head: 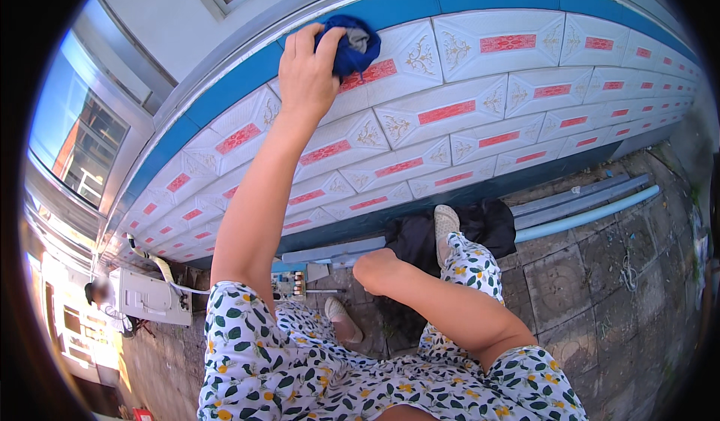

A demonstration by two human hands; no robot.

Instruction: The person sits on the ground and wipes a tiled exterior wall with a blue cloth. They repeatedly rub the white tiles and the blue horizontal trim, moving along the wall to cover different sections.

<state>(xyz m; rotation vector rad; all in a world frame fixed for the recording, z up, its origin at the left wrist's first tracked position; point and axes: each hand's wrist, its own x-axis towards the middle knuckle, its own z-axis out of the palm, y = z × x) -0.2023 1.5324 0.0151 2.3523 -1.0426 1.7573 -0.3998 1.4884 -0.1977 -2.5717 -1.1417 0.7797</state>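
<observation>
A bunched blue cloth point(360, 55) with a grey patch inside is gripped by my left hand point(308, 69), which presses it to the upper part of a tiled wall point(419, 142). The cloth touches the blue tile border point(388, 10) and a white tile with a red panel. My right hand point(376, 271) hangs low in front of me, bent in at the wrist; its fingers are mostly hidden, and I cannot tell whether it holds anything.
A black bag or cloth point(484, 221) lies under one foot at the wall's base. Grey bars point(585, 199) and a light blue pipe point(590, 214) lie along it. An air-conditioner outdoor unit point(152, 297) stands left, near a person point(100, 291). Windows line the wall above.
</observation>
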